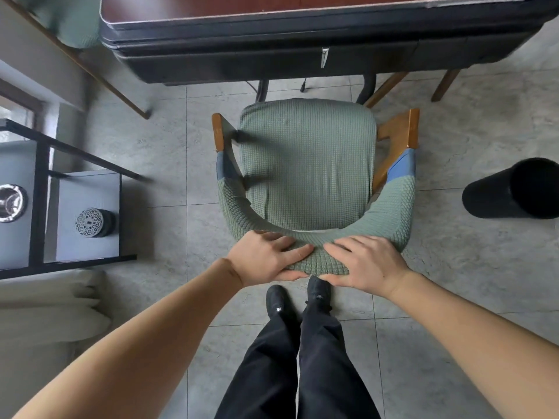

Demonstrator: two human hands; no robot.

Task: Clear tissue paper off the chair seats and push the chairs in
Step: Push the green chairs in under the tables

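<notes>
Chair (305,164) at frame centre, seat free of tissue, not yet under the desk (272,34) at top. Left hand (266,258) and right hand (366,264) clasp its backrest; pushing in remains.

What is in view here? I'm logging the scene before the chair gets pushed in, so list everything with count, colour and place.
Green fabric-covered wooden armchair: one, green, centre, seat bare of tissue.
Dark table with reddish top: one, black and red-brown, top.
Black cylindrical bin: one, black, right, on the floor.
Black metal-framed grey shelf: one, left.
Round patterned lidded tin: one, silver-black, on the shelf.
Grey floor tiles: throughout.
Black shoes: two, behind the chair.
Left hand: gripping the chair back.
Right hand: gripping the chair back.
</notes>
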